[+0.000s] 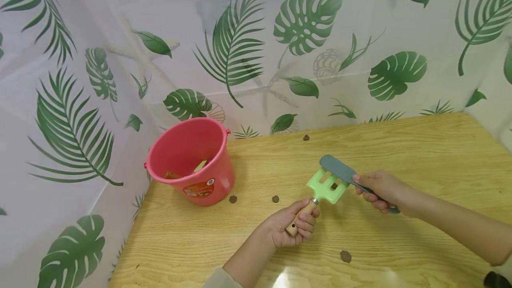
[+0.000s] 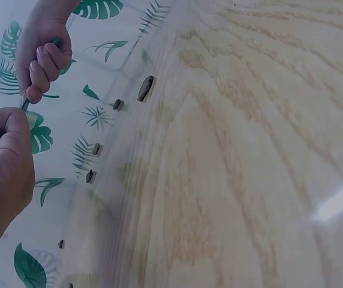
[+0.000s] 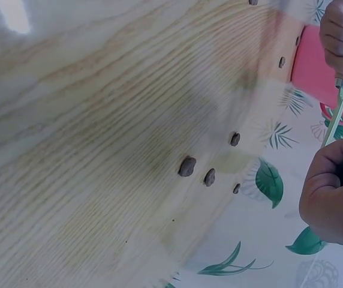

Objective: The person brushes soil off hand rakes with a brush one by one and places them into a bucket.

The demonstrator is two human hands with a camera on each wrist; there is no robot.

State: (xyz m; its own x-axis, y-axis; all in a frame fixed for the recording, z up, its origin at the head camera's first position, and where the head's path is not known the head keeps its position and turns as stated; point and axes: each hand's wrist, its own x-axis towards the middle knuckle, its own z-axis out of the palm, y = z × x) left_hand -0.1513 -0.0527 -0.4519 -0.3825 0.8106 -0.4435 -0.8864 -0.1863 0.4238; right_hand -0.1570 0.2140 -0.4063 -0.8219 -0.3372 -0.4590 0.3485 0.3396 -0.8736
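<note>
My left hand [image 1: 295, 225] grips the wooden handle of a light green toy garden fork [image 1: 323, 186], its pronged head tilted up to the right. In my right hand [image 1: 386, 191] is a grey tool with a long flat rounded blade [image 1: 337, 169], held by its thin handle. The blade lies across the fork's prong ends, seemingly touching them. Both tools are above the wooden table. In the right wrist view the fork's head [image 3: 334, 122] appears edge-on, between the left hand [image 3: 342, 42] and the right hand [image 3: 333, 195], which hides most of the grey tool.
A pink bucket [image 1: 230, 177] stands at the table's back left, with a few partly hidden pieces inside. Several small brown lumps, one of them in front [image 1: 346, 256], lie scattered on the wooden table [image 1: 420, 159]. A leaf-patterned white sheet [image 1: 352, 17] hangs behind and at the left.
</note>
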